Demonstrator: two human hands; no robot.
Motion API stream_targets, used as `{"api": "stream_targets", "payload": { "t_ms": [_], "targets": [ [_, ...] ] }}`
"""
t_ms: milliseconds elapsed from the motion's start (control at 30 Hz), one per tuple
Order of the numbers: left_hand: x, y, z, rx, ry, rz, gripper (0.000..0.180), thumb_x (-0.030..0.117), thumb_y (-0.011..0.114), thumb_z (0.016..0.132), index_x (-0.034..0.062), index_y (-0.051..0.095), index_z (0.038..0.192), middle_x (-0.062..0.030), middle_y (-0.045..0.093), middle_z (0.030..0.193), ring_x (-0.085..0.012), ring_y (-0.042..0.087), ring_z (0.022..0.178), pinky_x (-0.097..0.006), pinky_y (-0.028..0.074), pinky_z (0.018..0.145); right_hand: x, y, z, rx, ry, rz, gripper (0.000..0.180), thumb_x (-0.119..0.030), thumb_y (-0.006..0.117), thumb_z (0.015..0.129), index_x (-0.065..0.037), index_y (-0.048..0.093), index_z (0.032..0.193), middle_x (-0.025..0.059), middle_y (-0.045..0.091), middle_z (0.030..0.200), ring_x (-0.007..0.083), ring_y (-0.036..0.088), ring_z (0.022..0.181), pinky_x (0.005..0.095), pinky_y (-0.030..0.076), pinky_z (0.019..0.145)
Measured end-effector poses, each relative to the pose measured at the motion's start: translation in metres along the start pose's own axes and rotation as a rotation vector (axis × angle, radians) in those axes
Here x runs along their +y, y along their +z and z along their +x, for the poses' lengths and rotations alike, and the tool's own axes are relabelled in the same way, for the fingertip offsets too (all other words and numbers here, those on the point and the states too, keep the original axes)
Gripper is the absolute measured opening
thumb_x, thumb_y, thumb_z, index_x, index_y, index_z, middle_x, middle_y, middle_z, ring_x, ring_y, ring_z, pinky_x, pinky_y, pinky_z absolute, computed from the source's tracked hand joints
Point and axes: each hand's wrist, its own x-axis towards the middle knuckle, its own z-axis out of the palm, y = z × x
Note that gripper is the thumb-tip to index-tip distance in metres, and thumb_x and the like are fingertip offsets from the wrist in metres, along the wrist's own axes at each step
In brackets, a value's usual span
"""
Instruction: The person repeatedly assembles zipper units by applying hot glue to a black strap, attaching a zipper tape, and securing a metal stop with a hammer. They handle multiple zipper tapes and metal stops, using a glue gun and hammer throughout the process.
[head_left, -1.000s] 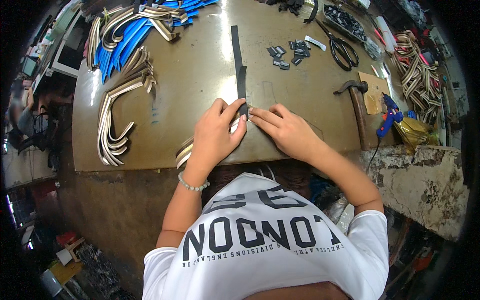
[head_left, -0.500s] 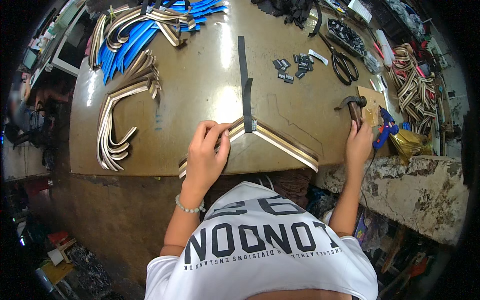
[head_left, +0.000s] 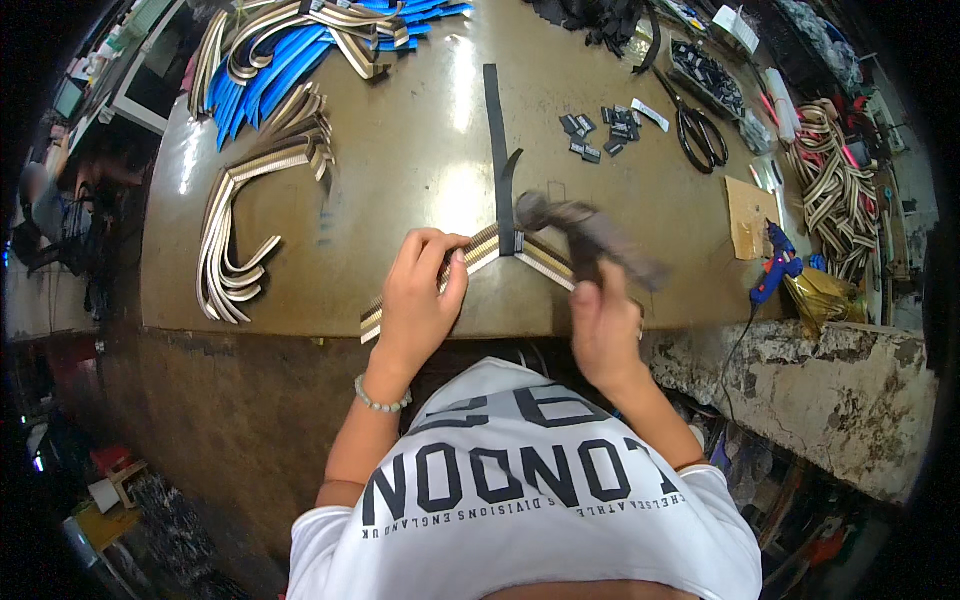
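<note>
A brown, cream and white striped webbing strap (head_left: 545, 263) lies bent in a shallow peak at the table's near edge. A narrow black strap (head_left: 496, 130) runs away from its peak, with a second loose black end curling beside it. At the joint sits a small black label (head_left: 519, 243). My left hand (head_left: 420, 295) pinches and presses the strap's left arm, fingertips close to the joint. In my right hand (head_left: 607, 325) is a hammer (head_left: 598, 235), smeared by motion, its head just right of the joint. The hammer and hand hide part of the strap's right arm.
Stacked striped straps (head_left: 215, 235) lie at left, blue strips (head_left: 270, 85) behind them. Loose black labels (head_left: 590, 135), black scissors (head_left: 700, 130) and a tray of black pieces (head_left: 708, 75) are at right. A blue glue gun (head_left: 775, 265) with its cord lies near the right edge.
My right hand has picked the hammer up off the right side and carried it left, over to the strap joint. My left hand keeps its hold on the striped strap.
</note>
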Motion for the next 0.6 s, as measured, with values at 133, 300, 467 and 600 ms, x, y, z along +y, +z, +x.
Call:
{"api": "stream_targets", "payload": {
  "t_ms": [133, 300, 467, 600],
  "targets": [
    [0.004, 0.002, 0.004, -0.02, 0.145, 0.186, 0.021, 0.015, 0.068, 0.087, 0.0016, 0.064, 0.103, -0.0128, 0.057, 0.097, -0.0309, 0.059, 0.085, -0.04, 0.049, 0.077, 0.004, -0.005, -0.009, -0.199, 0.082, -0.15, 0.032, -0.03, 0.055, 0.099, 0.001, 0.056, 0.105, 0.0299, 0.063, 0.081, 0.0505, 0.061, 0.081, 0.0538, 0.049, 0.066],
    [0.008, 0.004, 0.011, -0.111, 0.212, 0.278, 0.025, 0.018, 0.07, 0.084, 0.0009, 0.064, 0.102, -0.0135, 0.057, 0.099, -0.0324, 0.058, 0.087, -0.041, 0.049, 0.075, 0.072, -0.05, -0.007, 0.378, 0.023, -0.239, 0.042, -0.036, 0.059, 0.097, 0.004, 0.065, 0.111, 0.0264, 0.067, 0.103, 0.0421, 0.065, 0.096, 0.046, 0.05, 0.082],
    [0.011, 0.01, 0.016, -0.159, 0.355, 0.151, 0.022, 0.013, 0.068, 0.088, -0.0019, 0.061, 0.103, -0.0097, 0.059, 0.085, -0.0259, 0.06, 0.077, -0.037, 0.05, 0.07, 0.109, -0.095, 0.001, 0.452, 0.14, -0.596, 0.032, -0.027, 0.06, 0.096, -0.001, 0.066, 0.114, 0.0189, 0.067, 0.111, 0.0378, 0.063, 0.099, 0.0426, 0.049, 0.087],
    [0.025, 0.028, 0.004, -0.146, -0.323, -1.031, 0.018, 0.015, 0.056, 0.101, -0.0008, 0.061, 0.107, 0.001, 0.062, 0.094, -0.0035, 0.056, 0.082, -0.024, 0.048, 0.07, 0.069, -0.058, 0.008, 0.295, 0.125, 0.076, 0.031, -0.028, 0.056, 0.1, -0.002, 0.068, 0.112, 0.0099, 0.067, 0.113, 0.0217, 0.061, 0.106, 0.0333, 0.047, 0.092]
  ]
}}
